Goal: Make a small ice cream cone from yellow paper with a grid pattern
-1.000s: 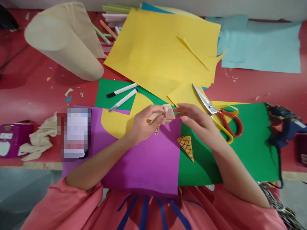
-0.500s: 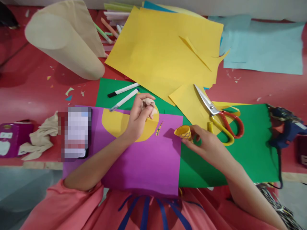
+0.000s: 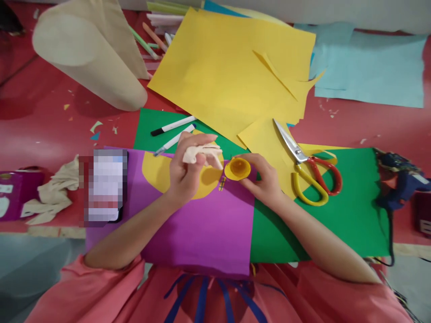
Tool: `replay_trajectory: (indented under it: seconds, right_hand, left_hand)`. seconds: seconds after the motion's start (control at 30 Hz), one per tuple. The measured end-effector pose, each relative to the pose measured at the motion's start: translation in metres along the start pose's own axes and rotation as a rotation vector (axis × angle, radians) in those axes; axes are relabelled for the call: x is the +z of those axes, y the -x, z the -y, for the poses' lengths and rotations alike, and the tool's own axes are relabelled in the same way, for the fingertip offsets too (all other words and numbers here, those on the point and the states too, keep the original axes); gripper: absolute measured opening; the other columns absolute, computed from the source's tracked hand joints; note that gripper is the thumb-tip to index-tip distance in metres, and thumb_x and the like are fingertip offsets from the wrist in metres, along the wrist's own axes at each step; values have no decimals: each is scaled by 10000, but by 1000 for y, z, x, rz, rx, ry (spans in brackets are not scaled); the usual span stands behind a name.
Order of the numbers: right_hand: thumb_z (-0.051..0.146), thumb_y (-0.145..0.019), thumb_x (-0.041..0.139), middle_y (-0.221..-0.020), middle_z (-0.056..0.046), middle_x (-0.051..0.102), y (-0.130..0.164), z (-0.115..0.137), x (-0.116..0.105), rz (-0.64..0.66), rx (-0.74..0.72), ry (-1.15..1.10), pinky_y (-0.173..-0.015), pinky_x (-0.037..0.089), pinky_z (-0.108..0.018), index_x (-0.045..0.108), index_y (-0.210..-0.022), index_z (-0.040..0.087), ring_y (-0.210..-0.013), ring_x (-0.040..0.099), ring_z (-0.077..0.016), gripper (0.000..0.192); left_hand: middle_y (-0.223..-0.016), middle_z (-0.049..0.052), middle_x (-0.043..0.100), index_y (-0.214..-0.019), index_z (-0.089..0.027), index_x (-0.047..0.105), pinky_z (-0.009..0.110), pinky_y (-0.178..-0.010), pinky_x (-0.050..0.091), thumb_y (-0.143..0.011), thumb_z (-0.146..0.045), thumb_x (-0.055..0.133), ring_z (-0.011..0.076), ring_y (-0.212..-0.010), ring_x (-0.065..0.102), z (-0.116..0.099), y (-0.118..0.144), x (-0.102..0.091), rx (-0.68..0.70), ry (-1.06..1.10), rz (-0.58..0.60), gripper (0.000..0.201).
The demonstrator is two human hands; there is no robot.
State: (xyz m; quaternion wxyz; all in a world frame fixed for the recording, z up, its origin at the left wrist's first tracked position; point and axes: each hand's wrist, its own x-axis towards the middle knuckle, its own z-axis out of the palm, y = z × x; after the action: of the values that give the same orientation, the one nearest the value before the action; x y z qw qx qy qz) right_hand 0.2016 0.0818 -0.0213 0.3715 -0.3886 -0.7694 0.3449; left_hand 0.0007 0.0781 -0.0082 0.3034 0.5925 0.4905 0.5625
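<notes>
Between the fingers and thumb of my left hand point(image 3: 186, 172) is a crumpled piece of cream cloth point(image 3: 204, 153). My right hand point(image 3: 264, 179) grips a small yellow paper cone point(image 3: 238, 169) from its right side, with the wide mouth turned up toward me. The cone and the cloth are close together but apart. Beneath them lie a rounded yellow paper piece point(image 3: 156, 172) and a small yellow strip with dark lines point(image 3: 222, 184), both on a purple sheet point(image 3: 202, 233).
Scissors point(image 3: 299, 157) lie open right of my right hand. Two markers point(image 3: 173, 126) rest on a green sheet point(image 3: 353, 224). A phone point(image 3: 107, 186) is at left, a roll of cream cloth point(image 3: 90, 58) behind it. Yellow sheets point(image 3: 229, 67) lie at the back; a blue glue gun point(image 3: 404, 184) is far right.
My right hand has brought the cone left and up, tilting its mouth toward me. My left hand has shifted slightly left, and more of the cloth shows.
</notes>
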Motion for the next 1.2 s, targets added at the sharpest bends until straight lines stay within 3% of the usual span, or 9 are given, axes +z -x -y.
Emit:
replay_trajectory:
  seconds: [0.13,0.33,0.43,0.73,0.87,1.03,1.2]
  right_hand:
    - [341,-902,571,-1095,-104,705,1,-1,-2,-4,23,38,-871,534,-427,565,-1170,247,-1012,662,-245,284]
    - [312,-907,588,-1083,-97,705,2,-1,-2,-25,-52,27,-844,544,-392,551,-1213,236,-993,662,-223,317]
    - [298,-919,568,-1110,-102,695,2,-1,-1,-9,-91,12,-841,544,-390,533,-1238,234,-1004,654,-224,327]
    - [210,-934,471,-1067,-109,634,2,2,-5,113,-66,67,-803,529,-369,445,-1312,203,-955,614,-216,378]
    - [234,-883,544,-1046,-112,626,2,2,-3,87,-104,83,-768,531,-362,456,-1257,188,-932,618,-225,387]
    - [275,-867,595,-946,-75,647,5,0,2,91,-65,76,-668,512,-307,508,-1125,205,-829,639,-204,281]
    - [297,-851,589,-903,-70,681,9,2,5,132,45,114,-616,485,-291,535,-1076,200,-751,648,-199,251]
  left_hand:
    - [-863,17,618,-1039,-307,664,321,-719,519,-890,-316,597,174,-819,598,-4,0,-2,375,-206,-3,164]
    - [-962,-1,689,-1004,-295,661,306,-741,544,-822,-189,664,160,-833,649,-10,1,-3,502,-271,47,211]
    - [-970,-8,716,-1053,-290,623,296,-756,557,-816,-147,658,156,-858,678,-8,4,-3,490,-212,139,279]
    - [-1029,53,719,-1064,-232,593,346,-830,554,-807,-109,645,191,-950,686,-5,4,2,206,118,325,290]
    - [-1106,100,679,-1137,-184,617,341,-879,538,-892,-178,534,198,-1032,646,-12,2,-1,283,50,425,259]
    - [-960,43,597,-1106,-223,663,269,-811,537,-911,-180,539,133,-899,607,-11,1,0,414,-176,323,234]
    - [-871,1,679,-1031,-227,601,258,-763,560,-798,-146,713,133,-831,664,-7,4,5,365,-88,232,271]
